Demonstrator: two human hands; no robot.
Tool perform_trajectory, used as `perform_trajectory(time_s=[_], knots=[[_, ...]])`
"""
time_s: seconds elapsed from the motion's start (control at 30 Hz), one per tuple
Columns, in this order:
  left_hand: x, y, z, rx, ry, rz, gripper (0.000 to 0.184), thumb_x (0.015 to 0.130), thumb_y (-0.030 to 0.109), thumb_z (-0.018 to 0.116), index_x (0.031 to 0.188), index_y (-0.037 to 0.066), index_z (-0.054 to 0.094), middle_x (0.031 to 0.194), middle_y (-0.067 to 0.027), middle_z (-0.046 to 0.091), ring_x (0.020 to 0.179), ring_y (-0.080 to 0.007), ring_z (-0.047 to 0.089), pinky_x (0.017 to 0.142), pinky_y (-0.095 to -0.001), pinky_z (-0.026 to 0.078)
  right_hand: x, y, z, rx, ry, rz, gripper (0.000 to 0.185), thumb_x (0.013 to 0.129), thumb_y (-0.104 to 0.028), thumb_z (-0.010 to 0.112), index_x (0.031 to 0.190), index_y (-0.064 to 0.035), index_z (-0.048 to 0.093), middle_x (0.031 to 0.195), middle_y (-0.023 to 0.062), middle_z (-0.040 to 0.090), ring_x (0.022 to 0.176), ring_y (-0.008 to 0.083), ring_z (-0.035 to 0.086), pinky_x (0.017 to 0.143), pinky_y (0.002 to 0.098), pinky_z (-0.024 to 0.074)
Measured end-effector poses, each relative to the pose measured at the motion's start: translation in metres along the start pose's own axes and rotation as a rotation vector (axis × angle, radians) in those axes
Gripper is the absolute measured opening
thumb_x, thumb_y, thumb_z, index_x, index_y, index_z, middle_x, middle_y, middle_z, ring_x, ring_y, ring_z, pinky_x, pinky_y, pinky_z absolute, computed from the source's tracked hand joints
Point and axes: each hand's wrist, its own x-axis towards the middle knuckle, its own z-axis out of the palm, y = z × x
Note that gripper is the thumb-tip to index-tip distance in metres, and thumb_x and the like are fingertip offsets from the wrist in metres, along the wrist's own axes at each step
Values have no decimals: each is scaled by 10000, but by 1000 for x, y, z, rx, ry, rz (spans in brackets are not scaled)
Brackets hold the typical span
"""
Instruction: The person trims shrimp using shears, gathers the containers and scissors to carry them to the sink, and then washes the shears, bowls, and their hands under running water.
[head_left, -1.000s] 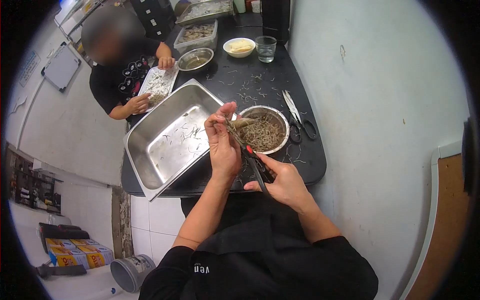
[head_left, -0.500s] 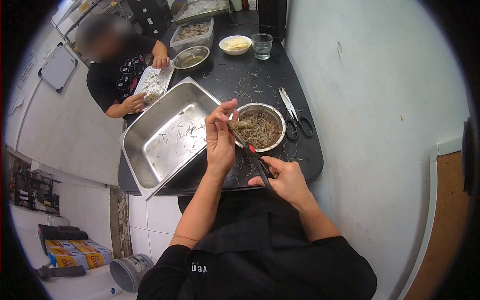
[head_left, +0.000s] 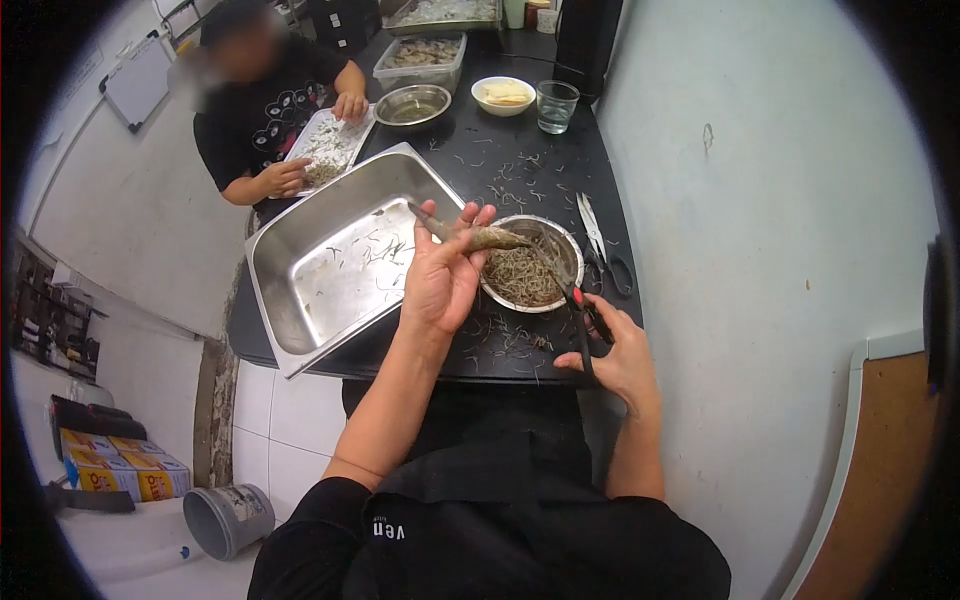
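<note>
By the bowl (head_left: 573, 252), upturned left hand (head_left: 443, 283) pinched on shrimp (head_left: 488, 239), right hand (head_left: 626, 356) around scissors (head_left: 577, 298).

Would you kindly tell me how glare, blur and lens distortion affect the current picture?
Head view: glare whitens the inside of the steel pan; head view: the framed board looks curved and the corners go black; head view: blur covers part of the other person's head, while the left hand and the shrimp look fairly clear.

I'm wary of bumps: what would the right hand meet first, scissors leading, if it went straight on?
Likely the shrimp in the left hand, seemingly close to the scissors; depth is unclear, so they may be touching.
</note>
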Motion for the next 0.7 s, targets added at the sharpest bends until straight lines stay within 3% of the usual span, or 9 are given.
perform_trajectory(time_s=[0.03,0.1,0.23,0.57,0.7], knots=[[-1,3,1,-2,0,7,477,882,-42,426,1248,205,244,1182,-175,414,1169,-317,447,978,-439,398,0,0,1,4,3,-11,874,454,-398,865,1192,-67,532,872,94,600,786,204,590,701,318,484],[-2,8,3,101,12,5,687,766,-178,434,1284,201,190,1193,-176,400,1174,-314,449,961,-398,420,1,-3,2,-20,27,-46,851,455,-398,862,1169,-59,545,855,85,604,776,205,582,694,323,476],[-7,13,5,290,12,115,675,759,-184,433,1278,180,203,1195,-173,398,1168,-307,462,948,-373,433,5,-10,2,-200,122,-223,804,467,-348,857,1147,-40,557,863,75,627,808,217,568,732,333,461],[-15,19,10,426,-124,-47,642,750,-143,475,1266,158,238,1240,-202,408,1162,-335,474,952,-394,434,19,-2,12,-366,183,-342,702,500,-284,837,1105,-39,579,821,72,627,722,227,533,659,335,436],[-16,17,14,455,-149,-70,640,746,-132,484,1267,148,238,1243,-208,411,1156,-338,480,953,-393,433,17,-2,9,-340,177,-331,606,538,-164,802,1098,-62,593,769,56,622,681,219,531,635,329,436]])
